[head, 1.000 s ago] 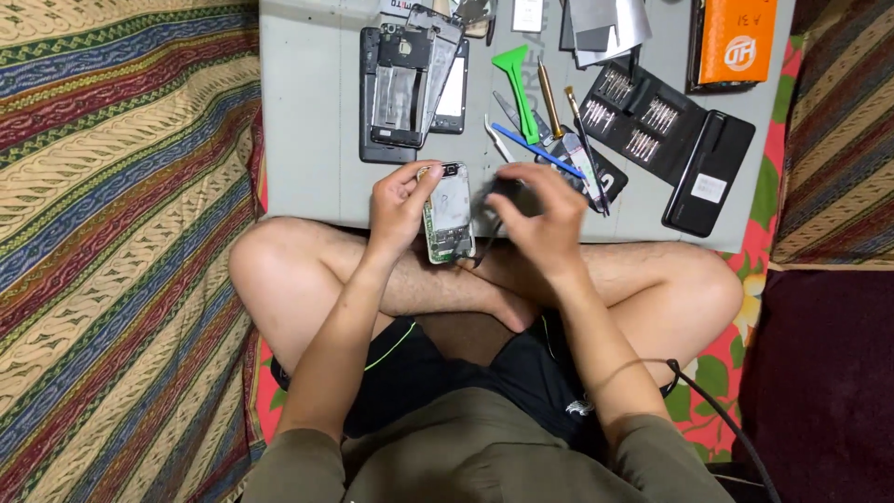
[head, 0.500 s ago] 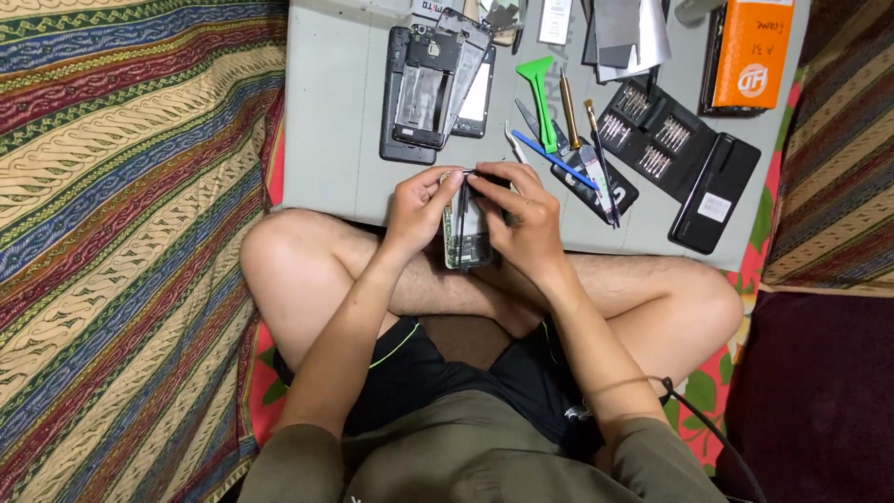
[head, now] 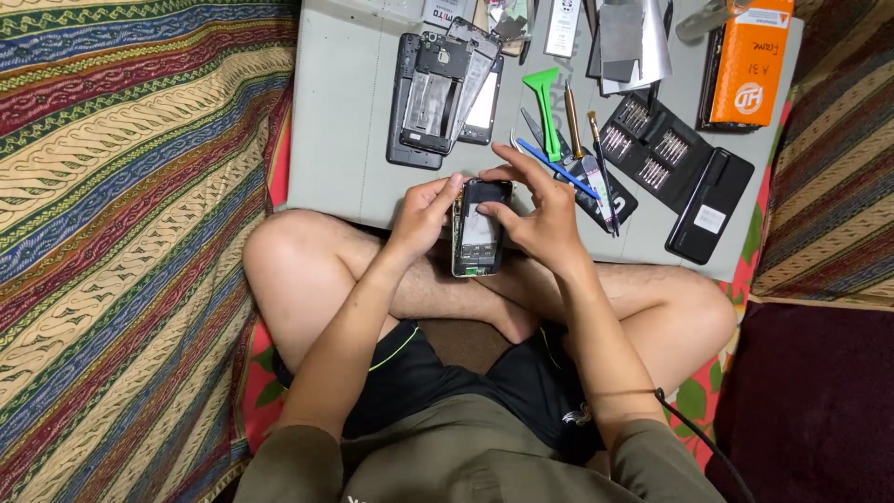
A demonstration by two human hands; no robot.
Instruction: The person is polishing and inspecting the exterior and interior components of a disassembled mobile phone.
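Holding an opened phone (head: 479, 235) above crossed legs, the left hand (head: 424, 216) grasps its edge while the right hand (head: 538, 216) presses its bare insides; a slip could crack something delicate.

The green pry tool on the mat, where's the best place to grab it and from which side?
Probably by its long narrow handle, pinched across its width from above. The green pry tool lies flat on the grey mat with its wide blade at the far end. Metal tools crowd its right side, so coming in from above and slightly left looks easiest.
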